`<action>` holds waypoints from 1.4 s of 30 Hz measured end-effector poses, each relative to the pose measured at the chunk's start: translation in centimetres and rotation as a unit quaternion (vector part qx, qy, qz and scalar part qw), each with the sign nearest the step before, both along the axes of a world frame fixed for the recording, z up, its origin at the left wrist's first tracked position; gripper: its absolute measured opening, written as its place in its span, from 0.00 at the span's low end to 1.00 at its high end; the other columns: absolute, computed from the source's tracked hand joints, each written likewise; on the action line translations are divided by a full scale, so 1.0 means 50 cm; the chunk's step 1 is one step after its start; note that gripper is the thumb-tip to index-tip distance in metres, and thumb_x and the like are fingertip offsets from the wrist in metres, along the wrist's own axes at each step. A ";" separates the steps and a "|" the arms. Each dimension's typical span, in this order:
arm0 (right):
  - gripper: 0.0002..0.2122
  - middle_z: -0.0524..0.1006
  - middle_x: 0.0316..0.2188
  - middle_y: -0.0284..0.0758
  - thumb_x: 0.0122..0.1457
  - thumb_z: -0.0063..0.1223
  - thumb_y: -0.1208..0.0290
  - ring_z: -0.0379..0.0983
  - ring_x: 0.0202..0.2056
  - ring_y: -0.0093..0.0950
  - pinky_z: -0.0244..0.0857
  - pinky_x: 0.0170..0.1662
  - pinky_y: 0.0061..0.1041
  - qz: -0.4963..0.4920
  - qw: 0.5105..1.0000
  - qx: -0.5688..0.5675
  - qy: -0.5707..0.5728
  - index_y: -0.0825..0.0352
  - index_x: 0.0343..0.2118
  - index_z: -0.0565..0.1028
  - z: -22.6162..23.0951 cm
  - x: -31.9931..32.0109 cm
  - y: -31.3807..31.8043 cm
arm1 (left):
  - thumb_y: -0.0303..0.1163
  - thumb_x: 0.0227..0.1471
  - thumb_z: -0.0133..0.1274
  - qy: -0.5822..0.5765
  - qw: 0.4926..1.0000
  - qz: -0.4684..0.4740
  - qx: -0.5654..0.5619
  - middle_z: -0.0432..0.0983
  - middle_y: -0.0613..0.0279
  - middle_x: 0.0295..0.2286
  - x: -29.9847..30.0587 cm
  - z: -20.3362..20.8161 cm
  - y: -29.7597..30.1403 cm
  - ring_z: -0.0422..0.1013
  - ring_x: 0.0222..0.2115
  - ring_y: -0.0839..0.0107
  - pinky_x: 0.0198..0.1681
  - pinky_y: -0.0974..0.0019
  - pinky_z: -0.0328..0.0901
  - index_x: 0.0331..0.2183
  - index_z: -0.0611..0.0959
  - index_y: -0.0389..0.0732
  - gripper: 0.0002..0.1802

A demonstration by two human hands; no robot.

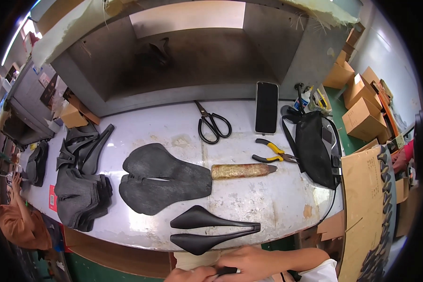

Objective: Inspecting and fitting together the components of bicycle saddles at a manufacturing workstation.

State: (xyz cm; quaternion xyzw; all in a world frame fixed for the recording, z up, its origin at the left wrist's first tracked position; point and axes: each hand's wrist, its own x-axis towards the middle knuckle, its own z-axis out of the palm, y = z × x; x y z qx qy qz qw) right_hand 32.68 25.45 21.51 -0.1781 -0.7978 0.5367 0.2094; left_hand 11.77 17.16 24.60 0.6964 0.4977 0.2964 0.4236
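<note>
At the bottom of the frame, the left hand (192,274) and right hand (249,263) close together around a small black thing (226,270). Just above lies a smooth black forked saddle shell (211,230).

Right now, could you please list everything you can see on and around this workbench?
Flat black saddle-shaped foam pad: one, black, bench centre.
Glossy black forked saddle shell: one, black, near front edge.
Stack of black saddle covers: one pile, black, bench left.
Black-handled scissors: one pair, rear centre.
Dark smartphone: one, black, rear right, face up.
Yellow-handled pliers: one pair, right of centre.
Gold-brown glue-crusted tool handle: one, beside the foam pad.
Black strapped bag: one, bench right.
Brown cardboard boxes: several, far right.
Co-worker in orange sleeve: one, lower left.
Left hand: bottom edge, touching a small dark object.
Right hand: bottom edge, on the same object.
</note>
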 end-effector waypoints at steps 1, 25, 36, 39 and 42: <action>0.08 0.75 0.25 0.39 0.55 0.60 0.70 0.72 0.26 0.36 0.66 0.31 0.29 0.023 0.996 -0.081 -0.028 0.68 0.34 0.75 -0.006 0.020 -0.001 | 0.26 0.49 0.58 -0.050 0.999 -0.010 -0.015 0.76 0.50 0.25 0.011 -0.014 0.005 0.73 0.22 0.51 0.23 0.57 0.66 0.37 0.76 0.38 0.11; 0.13 0.69 0.11 0.29 0.54 0.63 0.70 0.65 0.15 0.13 0.54 0.17 0.17 -0.401 0.884 -0.205 -0.125 0.72 0.19 0.74 -0.105 0.160 0.017 | 0.16 0.42 0.63 -0.001 0.984 0.170 0.061 0.64 0.69 0.29 -0.008 -0.091 0.078 0.58 0.25 0.79 0.27 0.76 0.55 0.54 0.74 0.36 0.35; 0.09 0.72 0.14 0.27 0.54 0.63 0.76 0.71 0.17 0.13 0.60 0.19 0.13 -0.390 0.866 -0.284 -0.133 0.73 0.23 0.74 -0.109 0.151 0.036 | 0.12 0.43 0.59 -0.090 0.976 0.188 -0.058 0.71 0.64 0.41 -0.029 -0.138 0.092 0.69 0.30 0.80 0.33 0.80 0.61 0.57 0.71 0.36 0.37; 0.09 0.72 0.13 0.27 0.54 0.63 0.75 0.71 0.17 0.13 0.60 0.19 0.14 -0.387 0.869 -0.271 -0.146 0.73 0.23 0.74 -0.106 0.147 0.037 | 0.12 0.43 0.60 -0.077 0.978 0.184 -0.060 0.71 0.65 0.41 -0.038 -0.137 0.093 0.68 0.29 0.80 0.33 0.79 0.62 0.57 0.70 0.36 0.38; 0.08 0.71 0.12 0.27 0.53 0.63 0.76 0.70 0.17 0.12 0.59 0.19 0.14 -0.391 0.864 -0.276 -0.154 0.72 0.23 0.74 -0.103 0.136 0.038 | 0.14 0.43 0.61 -0.067 0.980 0.176 -0.063 0.71 0.64 0.38 -0.043 -0.131 0.097 0.69 0.29 0.79 0.32 0.78 0.63 0.56 0.71 0.36 0.37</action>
